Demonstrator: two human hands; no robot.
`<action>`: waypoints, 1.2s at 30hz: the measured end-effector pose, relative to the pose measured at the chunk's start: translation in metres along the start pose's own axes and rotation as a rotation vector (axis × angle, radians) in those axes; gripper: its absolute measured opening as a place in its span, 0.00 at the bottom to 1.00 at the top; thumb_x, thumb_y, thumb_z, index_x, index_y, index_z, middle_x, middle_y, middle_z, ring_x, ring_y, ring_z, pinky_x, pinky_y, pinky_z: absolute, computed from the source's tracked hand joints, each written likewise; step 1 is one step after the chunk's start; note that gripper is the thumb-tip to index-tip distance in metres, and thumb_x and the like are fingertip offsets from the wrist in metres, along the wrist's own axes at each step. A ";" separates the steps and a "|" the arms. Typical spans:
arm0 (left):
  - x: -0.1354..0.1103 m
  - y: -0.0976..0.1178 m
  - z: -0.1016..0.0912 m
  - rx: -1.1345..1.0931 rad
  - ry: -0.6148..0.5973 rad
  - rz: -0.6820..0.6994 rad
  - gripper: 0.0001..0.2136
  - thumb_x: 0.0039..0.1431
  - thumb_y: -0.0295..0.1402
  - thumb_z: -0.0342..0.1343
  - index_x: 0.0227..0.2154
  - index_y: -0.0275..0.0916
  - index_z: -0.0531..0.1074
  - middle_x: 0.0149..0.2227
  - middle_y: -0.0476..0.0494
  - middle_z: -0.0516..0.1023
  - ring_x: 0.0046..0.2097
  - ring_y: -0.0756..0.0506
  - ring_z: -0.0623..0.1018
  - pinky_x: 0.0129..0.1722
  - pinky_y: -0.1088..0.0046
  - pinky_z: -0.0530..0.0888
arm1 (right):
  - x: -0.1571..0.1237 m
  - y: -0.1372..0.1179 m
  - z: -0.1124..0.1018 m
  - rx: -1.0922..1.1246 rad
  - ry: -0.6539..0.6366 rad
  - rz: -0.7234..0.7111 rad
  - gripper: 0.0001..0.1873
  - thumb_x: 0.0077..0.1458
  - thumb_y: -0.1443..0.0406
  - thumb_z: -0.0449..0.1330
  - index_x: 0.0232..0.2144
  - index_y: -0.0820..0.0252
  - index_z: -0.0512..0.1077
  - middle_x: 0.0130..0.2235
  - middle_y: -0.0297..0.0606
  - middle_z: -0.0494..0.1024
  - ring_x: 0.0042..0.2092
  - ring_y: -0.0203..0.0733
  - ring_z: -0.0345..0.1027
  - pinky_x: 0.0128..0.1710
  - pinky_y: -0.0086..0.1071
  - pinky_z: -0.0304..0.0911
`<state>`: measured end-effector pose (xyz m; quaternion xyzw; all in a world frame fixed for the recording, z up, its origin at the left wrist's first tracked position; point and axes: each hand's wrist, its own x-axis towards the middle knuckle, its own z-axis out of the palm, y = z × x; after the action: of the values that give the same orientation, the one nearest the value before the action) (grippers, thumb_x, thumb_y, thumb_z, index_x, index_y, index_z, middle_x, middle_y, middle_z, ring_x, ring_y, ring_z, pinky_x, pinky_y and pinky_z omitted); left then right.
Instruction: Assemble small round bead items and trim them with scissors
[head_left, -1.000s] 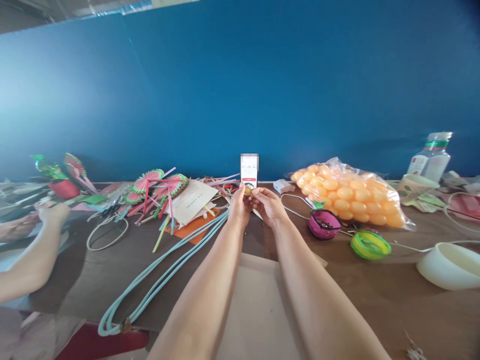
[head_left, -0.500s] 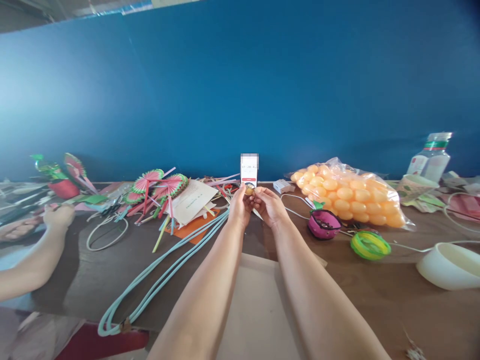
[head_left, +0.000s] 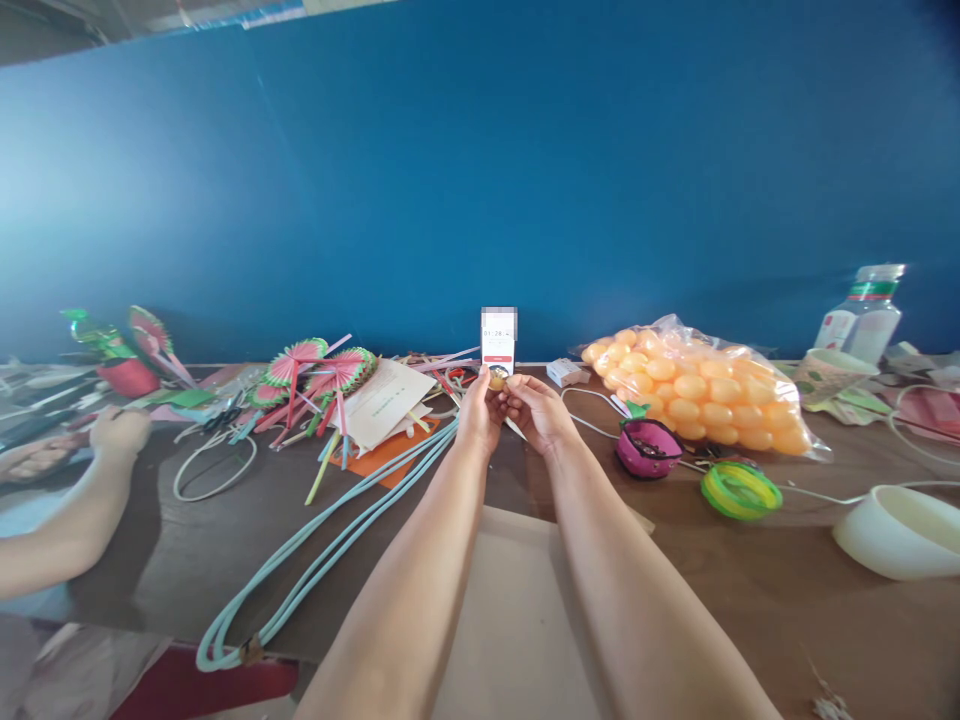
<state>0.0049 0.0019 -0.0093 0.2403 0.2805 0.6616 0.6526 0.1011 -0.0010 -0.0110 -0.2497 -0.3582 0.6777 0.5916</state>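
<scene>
Both my hands meet at the middle of the view, arms stretched forward over the table. My left hand [head_left: 478,412] is closed, its thumb and fingers pinching a small round gold-coloured piece [head_left: 498,379]. From the other side my right hand [head_left: 543,408] grips the same piece with bent fingers; its exact kind is too small to tell. Just behind the hands stands a phone [head_left: 498,340] with a timer on its lit screen. A thin white pointed thing [head_left: 516,428] shows below the fingers. Beneath my forearms lies a beige board [head_left: 517,600].
Left are pale blue tubing [head_left: 322,540], watermelon-patterned paper fans [head_left: 341,372], papers [head_left: 382,400] and a co-worker's hand [head_left: 120,432]. Right are a bag of orange balls [head_left: 697,390], a purple pouch [head_left: 649,448], a green-yellow ring roll [head_left: 741,490], a white bowl [head_left: 900,530] and a bottle [head_left: 866,315].
</scene>
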 end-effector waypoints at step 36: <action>0.000 -0.003 0.000 0.025 0.046 0.076 0.17 0.54 0.44 0.65 0.32 0.32 0.74 0.25 0.47 0.73 0.24 0.54 0.70 0.26 0.78 0.68 | 0.003 0.004 0.004 -0.096 0.094 -0.096 0.23 0.32 0.58 0.76 0.26 0.59 0.69 0.19 0.27 0.70 0.22 0.31 0.65 0.23 0.24 0.65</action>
<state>0.0072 0.0023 -0.0118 0.2436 0.2943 0.6877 0.6174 0.0945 0.0012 -0.0114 -0.2917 -0.3739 0.6181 0.6270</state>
